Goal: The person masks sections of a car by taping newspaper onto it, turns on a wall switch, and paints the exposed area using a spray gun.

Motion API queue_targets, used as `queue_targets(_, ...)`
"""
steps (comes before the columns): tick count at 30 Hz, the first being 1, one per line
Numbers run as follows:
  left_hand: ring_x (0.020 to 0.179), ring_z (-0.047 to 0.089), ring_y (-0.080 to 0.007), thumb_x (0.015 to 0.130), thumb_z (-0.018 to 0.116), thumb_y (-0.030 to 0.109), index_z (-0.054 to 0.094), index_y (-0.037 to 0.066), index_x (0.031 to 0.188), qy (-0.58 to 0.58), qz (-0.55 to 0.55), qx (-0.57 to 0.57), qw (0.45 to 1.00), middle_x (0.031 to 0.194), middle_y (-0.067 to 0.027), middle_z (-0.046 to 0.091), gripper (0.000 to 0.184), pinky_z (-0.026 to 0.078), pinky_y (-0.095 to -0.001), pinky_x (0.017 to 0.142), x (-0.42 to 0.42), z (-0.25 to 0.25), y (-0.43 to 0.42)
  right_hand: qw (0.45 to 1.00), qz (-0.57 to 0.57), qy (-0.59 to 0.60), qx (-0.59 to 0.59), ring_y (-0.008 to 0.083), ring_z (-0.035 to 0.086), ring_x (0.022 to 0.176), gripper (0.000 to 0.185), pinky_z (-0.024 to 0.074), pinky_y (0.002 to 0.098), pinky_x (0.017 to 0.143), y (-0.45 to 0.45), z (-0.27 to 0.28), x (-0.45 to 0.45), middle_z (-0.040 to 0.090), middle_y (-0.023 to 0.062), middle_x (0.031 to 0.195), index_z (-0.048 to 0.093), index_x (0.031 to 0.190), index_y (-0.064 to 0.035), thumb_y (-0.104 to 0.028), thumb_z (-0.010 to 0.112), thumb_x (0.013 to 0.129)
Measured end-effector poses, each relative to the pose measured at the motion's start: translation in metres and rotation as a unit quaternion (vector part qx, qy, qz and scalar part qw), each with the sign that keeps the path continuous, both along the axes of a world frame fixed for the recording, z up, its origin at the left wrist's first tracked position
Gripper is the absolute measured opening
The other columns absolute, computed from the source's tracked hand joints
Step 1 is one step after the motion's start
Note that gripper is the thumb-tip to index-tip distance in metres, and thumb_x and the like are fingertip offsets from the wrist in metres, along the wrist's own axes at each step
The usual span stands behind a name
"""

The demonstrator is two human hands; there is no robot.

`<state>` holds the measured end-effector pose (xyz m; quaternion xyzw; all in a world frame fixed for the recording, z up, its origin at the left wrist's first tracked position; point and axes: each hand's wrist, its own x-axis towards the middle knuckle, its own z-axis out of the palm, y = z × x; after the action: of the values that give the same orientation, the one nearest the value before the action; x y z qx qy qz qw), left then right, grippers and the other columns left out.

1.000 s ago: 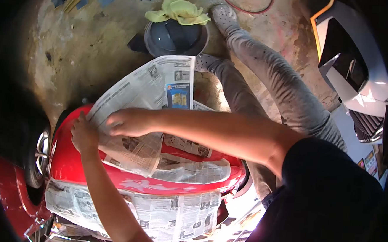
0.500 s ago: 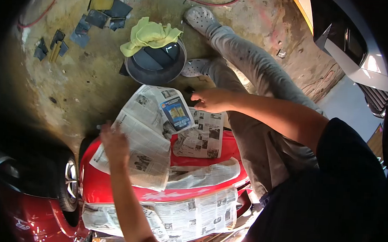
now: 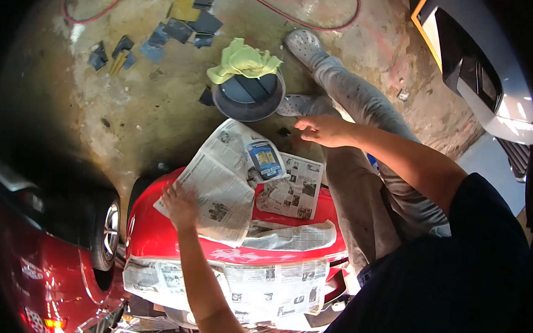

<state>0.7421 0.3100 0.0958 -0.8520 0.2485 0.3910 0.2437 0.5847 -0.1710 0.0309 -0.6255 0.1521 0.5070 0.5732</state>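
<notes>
Fingers [image 3: 171,194] of the left hand [image 3: 182,210] lie blurred over the left corner of a wide grey-and-white printed newspaper sheet [image 3: 212,177]; whether they grip it I cannot tell. Loosely curled, part open, the fingers of the right hand [image 3: 326,131] hover beyond the upper right edge of the glossy red curved panel [image 3: 147,221] carrying the sheet. Stained concrete floor [image 3: 131,125] spreads past that edge; a deep-red car [image 3: 54,264] stands left. The sheet's long axis crosses the panel, its far end overhanging the upper edge toward a round dark-grey bucket [image 3: 248,112].
</notes>
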Motion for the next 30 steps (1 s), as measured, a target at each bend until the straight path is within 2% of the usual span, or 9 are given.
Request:
queue_targets(3,0.142,0.036,-0.0368,0.1,0.048,0.042,0.052,0.002,0.14,-0.037,-0.035,-0.105,0.993,0.149,-0.0211,0.046,0.057,0.023,-0.0522,0.119,-0.026,0.01,-0.044,0.999,0.018,-0.038,-0.028,0.0314,0.06,0.119,0.041,0.0471,0.0407,0.1,-0.019,0.018,0.001,0.063,0.0173,0.127,0.055,0.132,-0.0024,-0.027,0.058,0.099)
queue_targets(10,0.128,0.05,-0.0385,0.098,0.055,0.031,0.062,0.003,0.129,0.006,0.205,-0.264,0.943,0.134,-0.0219,0.057,0.042,0.036,-0.0451,0.112,-0.071,0.059,-0.166,0.992,0.017,-0.077,-0.096,0.0307,0.063,0.113,0.038,0.0498,0.039,0.095,-0.083,0.094,0.026,0.066,0.0165,0.123,0.059,0.128,-0.0032,-0.024,0.062,0.097)
queue_targets(13,0.12,0.055,-0.0407,0.097,0.057,0.026,0.061,-0.001,0.127,-0.038,0.48,-0.328,0.813,0.128,-0.0238,0.059,0.04,0.042,-0.0439,0.106,-0.096,0.103,-0.208,0.989,0.026,-0.101,-0.103,0.029,0.066,0.104,0.037,0.0513,0.0383,0.091,-0.106,0.107,0.02,0.07,0.0142,0.112,0.061,0.125,-0.0031,-0.024,0.064,0.095)
queue_targets(15,0.116,0.057,-0.0418,0.096,0.059,0.024,0.061,-0.001,0.124,-0.04,0.554,-0.364,0.748,0.123,-0.0251,0.061,0.037,0.045,-0.0452,0.1,-0.133,0.136,-0.238,0.983,0.066,-0.127,-0.117,0.0289,0.067,0.099,0.034,0.0516,0.0389,0.088,-0.122,0.125,0.026,0.071,0.0142,0.108,0.063,0.12,-0.0029,-0.024,0.064,0.094)
queue_targets(17,0.11,0.06,-0.0426,0.097,0.058,0.026,0.063,0.0,0.119,-0.018,0.516,-0.427,0.742,0.112,-0.0256,0.065,0.035,0.047,-0.0472,0.096,-0.228,0.106,-0.245,0.973,0.095,-0.175,-0.118,0.0293,0.067,0.093,0.03,0.0517,0.0398,0.083,-0.137,0.143,0.031,0.071,0.015,0.102,0.064,0.114,-0.0031,-0.024,0.065,0.093)
queue_targets(18,0.105,0.062,-0.0442,0.097,0.057,0.028,0.065,0.001,0.112,0.081,0.677,-0.321,0.657,0.104,-0.0262,0.068,0.032,0.049,-0.0492,0.091,-0.193,0.192,-0.282,0.96,0.149,-0.193,-0.139,0.0297,0.067,0.09,0.028,0.0511,0.0408,0.08,-0.143,0.159,0.039,0.07,0.0164,0.098,0.064,0.109,-0.0033,-0.025,0.064,0.092)
queue_targets(22,0.108,0.064,-0.0427,0.095,0.056,0.033,0.065,0.001,0.119,-0.029,0.552,-0.451,0.701,0.108,-0.0267,0.068,0.041,0.05,-0.0482,0.093,-0.365,0.141,-0.307,0.927,0.253,-0.207,-0.183,0.033,0.066,0.077,0.023,0.0491,0.0451,0.068,-0.183,0.162,0.065,0.067,0.0191,0.083,0.064,0.094,-0.0031,-0.026,0.062,0.088)
queue_targets(24,0.11,0.064,-0.0417,0.095,0.056,0.035,0.064,0.001,0.124,-0.038,0.718,-0.357,0.597,0.112,-0.0273,0.067,0.045,0.05,-0.0471,0.096,-0.359,0.218,-0.322,0.903,0.328,-0.202,-0.191,0.0311,0.065,0.074,0.019,0.0494,0.0445,0.067,-0.213,0.149,0.082,0.066,0.0164,0.08,0.065,0.091,-0.0042,-0.023,0.064,0.085)
queue_targets(30,0.115,0.062,-0.0374,0.097,0.053,0.038,0.066,0.003,0.119,-0.187,0.855,-0.268,0.402,0.118,-0.0223,0.067,0.044,0.049,-0.0441,0.098,-0.466,0.233,-0.358,0.782,0.512,-0.313,-0.168,0.028,0.062,0.065,0.013,0.0487,0.043,0.06,-0.284,0.068,0.174,0.063,0.0149,0.072,0.064,0.084,-0.0033,-0.016,0.062,0.083)
